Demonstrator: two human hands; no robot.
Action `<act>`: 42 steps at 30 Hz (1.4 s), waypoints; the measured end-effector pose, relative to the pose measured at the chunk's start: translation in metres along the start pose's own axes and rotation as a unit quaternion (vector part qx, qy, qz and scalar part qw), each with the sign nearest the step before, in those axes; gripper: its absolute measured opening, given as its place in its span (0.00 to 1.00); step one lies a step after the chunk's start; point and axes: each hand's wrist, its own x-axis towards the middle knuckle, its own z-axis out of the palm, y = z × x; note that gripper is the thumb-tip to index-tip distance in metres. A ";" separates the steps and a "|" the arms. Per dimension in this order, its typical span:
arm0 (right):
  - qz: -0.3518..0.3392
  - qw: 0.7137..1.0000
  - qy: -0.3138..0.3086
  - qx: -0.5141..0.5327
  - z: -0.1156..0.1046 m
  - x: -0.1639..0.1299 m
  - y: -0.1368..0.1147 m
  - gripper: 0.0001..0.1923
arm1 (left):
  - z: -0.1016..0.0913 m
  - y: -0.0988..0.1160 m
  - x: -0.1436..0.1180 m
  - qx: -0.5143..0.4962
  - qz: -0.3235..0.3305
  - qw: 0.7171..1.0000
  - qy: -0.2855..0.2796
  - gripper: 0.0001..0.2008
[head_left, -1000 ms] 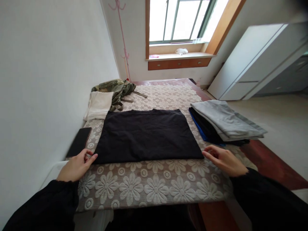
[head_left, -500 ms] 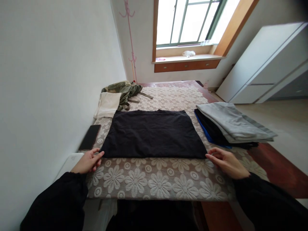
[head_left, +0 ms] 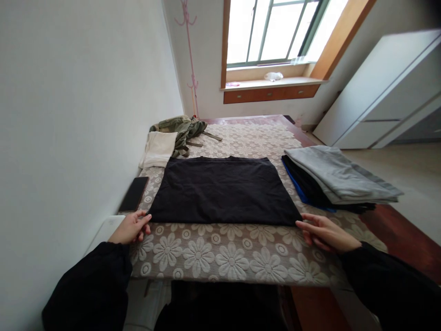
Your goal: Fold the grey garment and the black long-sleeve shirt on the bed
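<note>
A folded black piece of clothing (head_left: 225, 191) lies flat on the lace tablecloth (head_left: 230, 262), its near edge running straight across between my hands. At its near left corner, my left hand (head_left: 132, 226) has thumb and forefinger pinched on the fabric. My right hand (head_left: 327, 232) grips the near right corner in the same way, the other fingers curled loosely beneath. To the right sits a stack of folded clothes, with a grey garment (head_left: 337, 172) on top, black ones (head_left: 317, 186) under it and a blue one (head_left: 296, 184) at the bottom.
A dark phone (head_left: 134, 194) lies by the left wall, near a white object (head_left: 106, 232). Behind are a folded cream cloth (head_left: 159, 148) and an olive green backpack (head_left: 188, 131). The table's reddish surface (head_left: 403, 234) shows at right. A pink coat stand (head_left: 190, 55) rises beyond.
The whole view has shifted slightly, so everything appears a little further right. Both hands stay at the black clothing's near corners; the right fingers look a bit lower and more spread.
</note>
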 end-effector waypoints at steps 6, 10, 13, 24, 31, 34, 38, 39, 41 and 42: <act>0.010 1.000 -0.011 0.006 -0.005 -0.007 0.000 0.36 | 0.003 -0.008 -0.001 0.006 0.032 0.999 0.008 0.30; 0.000 0.999 0.033 0.006 -0.011 -0.008 -0.003 0.34 | 0.000 -0.009 -0.001 0.007 0.017 1.000 -0.006 0.30; 0.011 0.999 0.051 0.003 -0.013 -0.007 -0.002 0.35 | -0.003 -0.007 -0.002 -0.003 0.003 1.000 -0.019 0.30; 0.011 1.000 0.011 -0.003 -0.005 -0.009 -0.003 0.33 | 0.003 0.000 -0.011 -0.001 -0.011 1.000 0.020 0.33; 0.020 0.999 0.026 -0.009 -0.009 -0.012 -0.002 0.34 | -0.003 -0.004 -0.011 0.024 -0.003 0.999 0.037 0.28; 0.031 0.999 0.029 0.009 -0.011 -0.019 0.006 0.34 | -0.004 -0.008 -0.019 0.027 0.004 0.999 0.035 0.27; 0.052 0.997 0.054 0.036 -0.013 -0.028 0.021 0.33 | -0.001 -0.015 -0.038 0.068 0.001 0.996 0.057 0.25; 0.054 0.996 0.064 0.043 -0.013 -0.030 0.024 0.33 | 0.000 -0.017 -0.042 0.076 -0.007 0.995 0.063 0.25; 0.055 0.993 0.085 0.053 -0.013 -0.034 0.029 0.33 | 0.000 -0.021 -0.051 0.075 -0.028 0.995 0.066 0.27; 0.053 0.993 0.094 0.052 -0.013 -0.037 0.031 0.33 | 0.000 -0.024 -0.055 0.067 -0.038 0.995 0.063 0.28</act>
